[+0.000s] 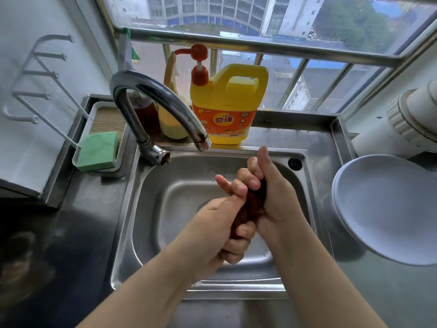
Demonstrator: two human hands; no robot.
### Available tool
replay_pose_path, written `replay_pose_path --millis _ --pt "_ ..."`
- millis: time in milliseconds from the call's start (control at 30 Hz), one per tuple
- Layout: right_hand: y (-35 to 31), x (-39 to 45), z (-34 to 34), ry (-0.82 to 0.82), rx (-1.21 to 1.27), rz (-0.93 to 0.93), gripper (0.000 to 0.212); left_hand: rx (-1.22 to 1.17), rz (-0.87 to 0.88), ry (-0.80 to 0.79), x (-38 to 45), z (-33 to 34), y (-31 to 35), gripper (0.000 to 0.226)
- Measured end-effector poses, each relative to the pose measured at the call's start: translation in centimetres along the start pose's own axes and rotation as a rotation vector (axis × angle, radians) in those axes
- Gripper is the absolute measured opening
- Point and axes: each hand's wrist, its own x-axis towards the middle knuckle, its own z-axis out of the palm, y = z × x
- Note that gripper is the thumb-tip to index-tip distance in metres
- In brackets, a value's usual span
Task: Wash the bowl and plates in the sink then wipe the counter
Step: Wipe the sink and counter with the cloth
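Both hands are over the steel sink (151,209), gripping a dark brown cloth (253,204) twisted into a roll between them. My left hand (220,228) clasps its lower end, my right hand (272,197) its upper end with the thumb raised. A stack of white plates (387,209) rests on the counter to the right of the sink. No water runs from the curved faucet (156,102). The sink basin holds no dishes that I can see.
A yellow pump bottle of dish soap (227,102) stands behind the sink, beside a brown bottle and a yellow one. A green sponge (98,151) lies in a tray at the left. A white hook rack (35,79) hangs on the left wall. White pipe fittings (411,114) are at the right.
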Motion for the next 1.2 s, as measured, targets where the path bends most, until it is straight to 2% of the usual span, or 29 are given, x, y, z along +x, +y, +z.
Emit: replay_pose_path --millis 67,200,333,400,500,567,667,733,800,867,933,1000,1067,1200 --pt "-0.2 0.5 0.6 0.178 0.023 0.057 0.051 0.21 0.142 0.078 0.7 -0.2 -0.3 0.035" --pt "-0.4 1.8 0.9 0.37 0.029 0.182 0.046 0.923 0.562 0.314 2.6 -1.8 -1.0 0.027" --pt "0.1 2.7 0.0 0.492 -0.091 0.25 0.038 1.375 0.794 0.329 4.3 -4.2 -2.3 0.062" --pt "0.5 3.1 -0.5 0.54 -0.193 0.27 0.033 1.559 0.847 0.265 4.9 -5.1 -2.5 0.06" --pt "0.9 3.9 -0.8 0.588 -0.286 0.285 0.035 1.718 0.933 0.264 5.8 -6.0 -2.4 0.049" --pt "1.1 4.5 -0.9 0.611 -0.313 0.291 0.036 1.788 0.919 0.252 6.0 -6.3 -2.1 0.042" --pt "1.8 5.2 -1.6 0.644 -0.346 0.305 0.037 1.888 0.913 0.284 6.7 -6.6 -2.3 0.043" --pt "2.4 5.4 -2.2 0.641 -0.306 0.341 0.038 1.85 0.796 0.303 6.9 -6.3 -2.9 0.05" --pt "3.0 5.0 -3.0 0.588 -0.205 0.374 0.042 1.645 0.517 0.309 6.8 -6.2 -3.6 0.043" --pt "3.3 4.3 -3.5 0.467 -0.157 0.374 0.042 1.204 0.326 0.273 6.4 -6.1 -4.2 0.028" --pt "3.3 3.3 -4.1 0.357 -0.23 0.367 0.039 0.753 0.205 0.245 5.5 -6.0 -4.3 0.019" --pt "3.3 2.4 -5.1 0.307 -0.372 0.403 0.046 0.461 0.121 0.274 4.8 -6.5 -4.2 0.022" --pt "3.6 1.7 -6.2 0.273 -0.501 0.429 0.053 0.293 0.086 0.315 4.4 -6.9 -4.1 0.026" --pt "4.2 0.9 -7.4 0.138 -0.632 0.292 0.027 0.113 0.058 0.334 3.7 -7.9 -3.9 0.018"
